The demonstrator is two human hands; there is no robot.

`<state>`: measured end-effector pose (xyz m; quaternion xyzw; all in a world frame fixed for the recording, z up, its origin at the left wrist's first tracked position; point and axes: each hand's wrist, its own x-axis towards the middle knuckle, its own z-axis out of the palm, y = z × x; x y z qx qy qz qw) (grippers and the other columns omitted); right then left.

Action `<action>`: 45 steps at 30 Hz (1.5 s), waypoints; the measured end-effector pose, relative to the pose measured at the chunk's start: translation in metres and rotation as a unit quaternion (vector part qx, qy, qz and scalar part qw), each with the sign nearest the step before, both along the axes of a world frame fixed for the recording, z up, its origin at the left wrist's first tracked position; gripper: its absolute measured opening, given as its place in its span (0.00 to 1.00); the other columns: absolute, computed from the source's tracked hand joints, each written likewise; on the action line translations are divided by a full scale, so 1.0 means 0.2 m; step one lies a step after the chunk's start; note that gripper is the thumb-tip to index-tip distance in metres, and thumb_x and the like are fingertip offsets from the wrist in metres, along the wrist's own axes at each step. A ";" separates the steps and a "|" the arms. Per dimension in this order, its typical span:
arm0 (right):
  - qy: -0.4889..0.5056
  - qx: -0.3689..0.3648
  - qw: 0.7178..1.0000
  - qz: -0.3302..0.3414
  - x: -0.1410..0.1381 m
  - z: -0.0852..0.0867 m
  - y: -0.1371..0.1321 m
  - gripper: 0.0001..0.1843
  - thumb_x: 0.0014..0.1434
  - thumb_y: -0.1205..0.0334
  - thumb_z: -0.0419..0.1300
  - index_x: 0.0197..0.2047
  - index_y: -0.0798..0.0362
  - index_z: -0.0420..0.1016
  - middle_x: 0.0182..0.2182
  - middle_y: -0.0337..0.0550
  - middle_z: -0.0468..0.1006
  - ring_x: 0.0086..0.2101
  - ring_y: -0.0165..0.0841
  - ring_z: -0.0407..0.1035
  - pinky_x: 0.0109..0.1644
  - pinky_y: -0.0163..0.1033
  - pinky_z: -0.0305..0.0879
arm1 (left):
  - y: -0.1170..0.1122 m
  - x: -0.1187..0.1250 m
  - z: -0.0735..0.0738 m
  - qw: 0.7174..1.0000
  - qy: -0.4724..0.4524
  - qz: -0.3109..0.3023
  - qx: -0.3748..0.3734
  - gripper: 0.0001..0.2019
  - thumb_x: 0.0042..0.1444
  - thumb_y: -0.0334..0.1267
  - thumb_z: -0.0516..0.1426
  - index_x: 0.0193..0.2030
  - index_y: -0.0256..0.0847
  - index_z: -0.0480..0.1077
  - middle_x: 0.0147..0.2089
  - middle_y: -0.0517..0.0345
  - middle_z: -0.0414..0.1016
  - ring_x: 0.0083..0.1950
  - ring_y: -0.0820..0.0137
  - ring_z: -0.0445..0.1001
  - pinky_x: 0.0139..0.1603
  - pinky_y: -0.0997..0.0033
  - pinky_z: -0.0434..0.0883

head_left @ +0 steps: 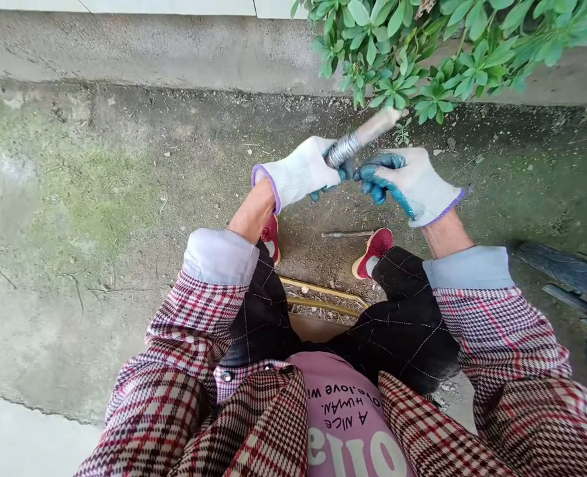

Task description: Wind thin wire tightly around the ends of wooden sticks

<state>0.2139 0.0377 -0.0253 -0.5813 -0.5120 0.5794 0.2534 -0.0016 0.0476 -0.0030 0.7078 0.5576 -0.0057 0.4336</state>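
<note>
A: Head view. Left hand [301, 173], gloved, wrapped tight round the lower end of a tool handle [363, 137], wire-wound band just above the fist. Held up in front of the knees, tilted up and right toward the shrub [423, 53], probably to keep the wrapped part in sight.

B: Right hand [409, 182]?

A: Gloved too, fingers [373, 177] curled but not clamped, tips just beside the left fist, below the band. Touching the handle or not: cannot tell. Likely placed there to work at the winding.

B: Anything else close?

A: Thin metal rod [347, 234] flat on the dirt between the red shoes [373, 252], well below both hands. Seated on a low stool [323, 301], frame edge showing between the legs.
</note>
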 end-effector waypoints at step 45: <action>0.017 0.234 0.968 -0.092 -0.07 0.35 -0.45 0.10 0.60 0.62 0.72 0.43 0.35 0.85 0.38 0.33 0.86 0.35 0.40 0.80 0.38 0.48 0.79 | -0.14 -0.09 0.25 0.974 -0.194 0.055 -0.106 0.31 0.59 0.52 0.53 0.68 0.47 0.71 0.36 0.58 0.79 0.45 0.62 0.83 0.44 0.67 0.78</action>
